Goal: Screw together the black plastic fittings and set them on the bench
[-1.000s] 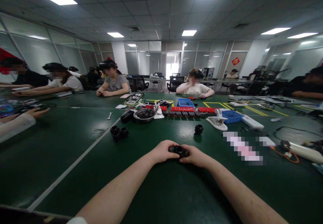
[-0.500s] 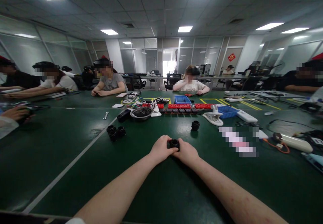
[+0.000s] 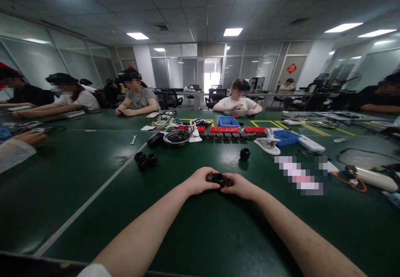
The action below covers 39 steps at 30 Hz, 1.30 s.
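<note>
Between my two hands is a black, short cylindrical part with a round hole on top (image 3: 219, 179). My left hand (image 3: 201, 181) holds it from the left, its thumb along the near side. From the other side, the thumb and fingers of my right hand (image 3: 239, 185) close on it. Its lower part is hard to make out. A similar black part (image 3: 245, 154) stands on the green table (image 3: 193, 235) beyond my right hand. Farther left, several more of these parts stand close together (image 3: 146, 161).
Across the table's middle lie a round metal dish (image 3: 176, 138), red sockets (image 3: 224, 129), a white clamp stand (image 3: 268, 143) and blue trays (image 3: 286, 137). A wrench (image 3: 133, 140) lies to the left. Cables and a white cylinder (image 3: 371, 178) are at right. Several people sit around.
My right hand's fingers have shifted around the black part, with a wider gap between the two hands. The view has turned slightly left. The person opposite has lowered a hand from the face.
</note>
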Each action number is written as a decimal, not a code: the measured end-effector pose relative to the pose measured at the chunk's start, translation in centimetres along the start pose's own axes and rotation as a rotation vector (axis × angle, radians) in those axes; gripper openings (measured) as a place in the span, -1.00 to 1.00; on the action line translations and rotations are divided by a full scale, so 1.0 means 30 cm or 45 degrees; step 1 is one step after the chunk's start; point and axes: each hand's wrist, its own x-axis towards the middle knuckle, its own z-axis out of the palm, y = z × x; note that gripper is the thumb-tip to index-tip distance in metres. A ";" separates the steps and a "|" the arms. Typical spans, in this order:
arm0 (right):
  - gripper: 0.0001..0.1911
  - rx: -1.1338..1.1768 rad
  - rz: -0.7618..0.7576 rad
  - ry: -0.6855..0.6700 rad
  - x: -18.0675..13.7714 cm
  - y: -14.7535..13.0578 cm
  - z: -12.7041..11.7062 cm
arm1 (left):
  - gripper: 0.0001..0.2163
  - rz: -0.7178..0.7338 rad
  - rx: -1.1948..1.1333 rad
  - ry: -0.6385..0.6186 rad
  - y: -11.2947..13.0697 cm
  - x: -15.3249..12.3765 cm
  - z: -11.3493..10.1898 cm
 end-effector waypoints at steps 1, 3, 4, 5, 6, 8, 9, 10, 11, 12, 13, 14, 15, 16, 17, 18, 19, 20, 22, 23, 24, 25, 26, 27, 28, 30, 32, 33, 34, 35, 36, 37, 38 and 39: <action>-0.71 -0.011 0.013 0.008 0.002 0.002 0.003 | -0.63 -0.007 -0.001 0.004 0.000 0.000 0.001; -0.71 -0.049 0.051 0.049 0.006 0.003 0.011 | -0.63 -0.031 0.004 0.027 0.002 0.000 0.006; -0.71 -0.076 0.079 0.083 0.008 0.002 0.017 | -0.63 -0.048 0.012 0.046 0.004 0.000 0.010; -0.69 -0.109 0.112 0.125 0.009 -0.001 0.023 | -0.64 -0.068 0.023 0.067 0.006 0.000 0.016; -0.67 -0.143 0.148 0.171 0.011 -0.005 0.031 | -0.65 -0.091 0.037 0.092 0.008 -0.001 0.022; -0.65 -0.212 0.218 0.265 0.013 -0.017 0.049 | -0.66 -0.140 0.074 0.149 0.013 -0.002 0.036; -0.65 -0.241 0.247 0.306 0.014 -0.023 0.057 | -0.67 -0.162 0.093 0.176 0.016 -0.002 0.042; -0.65 -0.263 0.270 0.339 0.014 -0.029 0.064 | -0.68 -0.176 0.110 0.198 0.018 -0.003 0.046; -0.66 -0.276 0.285 0.363 0.014 -0.033 0.068 | -0.69 -0.182 0.123 0.213 0.021 -0.004 0.048; -0.66 -0.282 0.293 0.376 0.014 -0.035 0.071 | -0.70 -0.181 0.131 0.218 0.024 -0.004 0.048; -0.66 -0.278 0.290 0.378 0.013 -0.035 0.070 | -0.70 -0.171 0.132 0.213 0.026 -0.005 0.045; -0.65 -0.264 0.278 0.367 0.012 -0.032 0.067 | -0.70 -0.155 0.127 0.196 0.028 -0.005 0.039; -0.64 -0.241 0.256 0.345 0.011 -0.028 0.061 | -0.69 -0.136 0.116 0.170 0.030 -0.006 0.032; -0.63 -0.211 0.225 0.313 0.009 -0.022 0.053 | -0.68 -0.115 0.100 0.135 0.031 -0.006 0.023; -0.63 -0.177 0.190 0.273 0.006 -0.017 0.045 | -0.66 -0.094 0.080 0.094 0.031 -0.006 0.013; -0.63 -0.140 0.152 0.228 0.004 -0.011 0.037 | -0.65 -0.076 0.057 0.050 0.031 -0.007 0.004; -0.65 -0.105 0.116 0.182 0.002 -0.007 0.029 | -0.63 -0.062 0.033 0.008 0.031 -0.007 -0.004; -0.67 -0.073 0.083 0.139 -0.001 -0.004 0.022 | -0.62 -0.052 0.009 -0.030 0.031 -0.007 -0.011; -0.71 -0.023 0.034 0.071 -0.005 -0.004 0.012 | -0.61 -0.042 -0.032 -0.085 0.029 -0.007 -0.019; -0.72 -0.005 0.017 0.050 -0.007 -0.005 0.010 | -0.61 -0.039 -0.049 -0.102 0.028 -0.007 -0.020; -0.72 0.008 0.003 0.036 -0.009 -0.008 0.008 | -0.60 -0.035 -0.065 -0.112 0.027 -0.007 -0.021; -0.70 0.017 -0.008 0.028 -0.010 -0.011 0.007 | -0.60 -0.032 -0.078 -0.116 0.026 -0.007 -0.020; -0.68 0.022 -0.016 0.022 -0.011 -0.013 0.006 | -0.60 -0.031 -0.089 -0.116 0.025 -0.007 -0.019; -0.67 0.023 -0.019 0.018 -0.011 -0.015 0.006 | -0.59 -0.032 -0.098 -0.115 0.023 -0.006 -0.017; -0.66 0.019 -0.015 0.016 -0.010 -0.015 0.006 | -0.59 -0.036 -0.104 -0.110 0.021 -0.005 -0.015; -0.70 -0.006 0.019 0.025 -0.006 -0.011 0.009 | -0.60 -0.056 -0.105 -0.087 0.017 -0.003 -0.005; -0.72 -0.054 0.084 0.070 0.002 -0.005 0.017 | -0.62 -0.090 -0.086 -0.033 0.015 -0.001 0.011; -0.71 -0.088 0.123 0.109 0.006 -0.004 0.024 | -0.63 -0.111 -0.068 0.007 0.015 -0.001 0.021; -0.69 -0.127 0.166 0.157 0.009 -0.005 0.032 | -0.64 -0.135 -0.043 0.059 0.016 -0.001 0.033; -0.68 -0.172 0.210 0.210 0.013 -0.008 0.041 | -0.65 -0.160 -0.014 0.117 0.018 -0.001 0.046; -0.68 -0.217 0.255 0.262 0.015 -0.015 0.051 | -0.66 -0.187 0.017 0.178 0.021 -0.002 0.059; -0.68 -0.259 0.298 0.310 0.017 -0.024 0.060 | -0.67 -0.211 0.048 0.236 0.024 -0.002 0.070; -0.69 -0.296 0.336 0.349 0.017 -0.035 0.068 | -0.68 -0.232 0.075 0.283 0.027 -0.003 0.079; -0.71 -0.326 0.366 0.378 0.017 -0.046 0.075 | -0.69 -0.245 0.096 0.316 0.029 -0.003 0.086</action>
